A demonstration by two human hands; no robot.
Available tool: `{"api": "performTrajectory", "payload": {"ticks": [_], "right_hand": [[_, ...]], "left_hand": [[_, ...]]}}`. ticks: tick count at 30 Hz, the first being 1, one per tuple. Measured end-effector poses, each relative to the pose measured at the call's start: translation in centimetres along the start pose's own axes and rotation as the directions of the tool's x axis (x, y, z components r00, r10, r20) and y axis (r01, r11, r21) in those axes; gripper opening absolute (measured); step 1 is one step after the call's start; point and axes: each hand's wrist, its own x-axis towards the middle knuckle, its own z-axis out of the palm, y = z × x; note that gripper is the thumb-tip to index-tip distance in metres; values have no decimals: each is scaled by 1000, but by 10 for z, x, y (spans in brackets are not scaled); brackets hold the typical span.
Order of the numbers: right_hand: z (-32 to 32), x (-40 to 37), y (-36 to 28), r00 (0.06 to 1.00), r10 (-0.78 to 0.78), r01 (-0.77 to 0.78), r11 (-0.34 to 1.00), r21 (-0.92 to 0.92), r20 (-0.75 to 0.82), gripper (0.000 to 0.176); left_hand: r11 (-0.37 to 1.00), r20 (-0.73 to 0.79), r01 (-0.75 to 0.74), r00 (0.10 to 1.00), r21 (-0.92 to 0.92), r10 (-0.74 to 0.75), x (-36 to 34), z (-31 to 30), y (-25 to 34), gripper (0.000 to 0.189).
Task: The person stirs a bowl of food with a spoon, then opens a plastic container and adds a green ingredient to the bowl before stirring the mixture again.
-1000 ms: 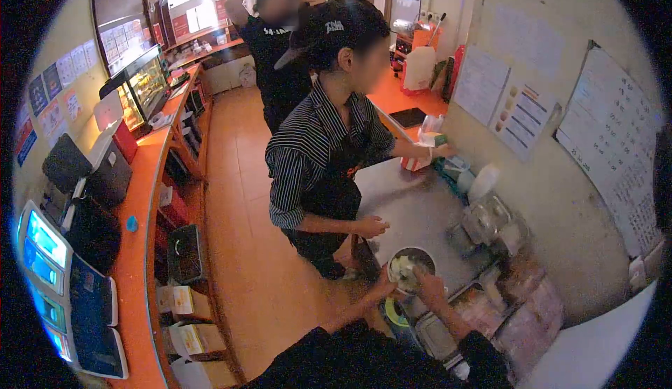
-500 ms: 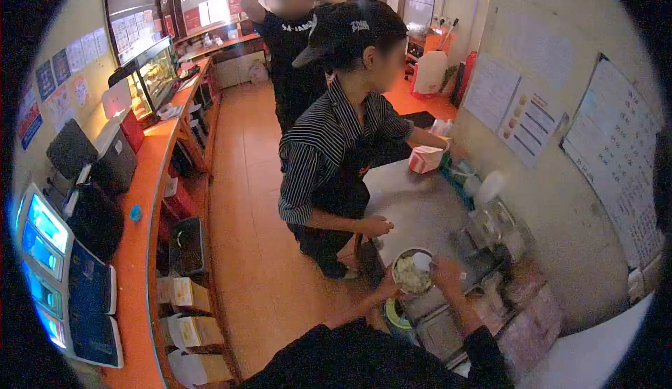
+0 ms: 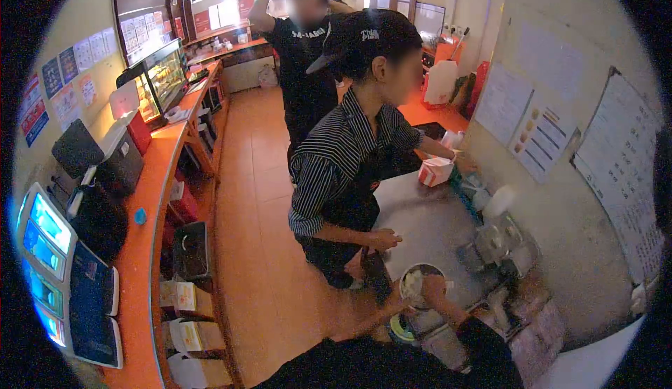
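Note:
At the near end of the metal counter sits a round bowl (image 3: 402,282) with pale, whitish-green food (image 3: 413,284) in it. My left hand (image 3: 394,301) grips the bowl's left side, fingers closed at the rim. Over the bowl's right part is my right hand (image 3: 435,289), its fingers closed and pointing down at the food. Whatever my right hand holds is mostly hidden by the hand; a small white bit shows beside it.
A co-worker in a striped shirt (image 3: 332,158) stands just beyond the steel counter (image 3: 434,214), one hand near a red-and-white box (image 3: 435,171). Metal containers (image 3: 498,241) line the wall side. Another person (image 3: 304,60) stands behind. A long orange counter (image 3: 150,228) runs along the left.
My right hand has moved in over the bowl, and the white, scoop-like thing seen in it earlier is now largely covered. My left hand stays on the bowl. The view has shifted slightly.

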Motion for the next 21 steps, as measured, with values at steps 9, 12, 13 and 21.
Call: {"api": "performTrajectory", "payload": {"ticks": [9, 12, 13, 21], "right_hand": [[2, -11, 33, 999, 44, -43, 996, 80, -11, 13], [6, -27, 42, 895, -133, 70, 984, -162, -425, 23], [8, -30, 44, 817, -202, 74, 966, -249, -540, 26], [-5, 4, 46, 960, -260, 239, 954, 180, 104, 46]], "left_hand": [[992, -13, -71, 997, -107, 70, 2, 10, -12, 74], [990, -91, -73, 994, -119, 62, 1, 8, 8, 77], [980, -43, 6, 999, -199, -14, -1, 2, 26, 78], [984, 432, 172, 892, -44, -136, 60, -45, 12, 74]]}}
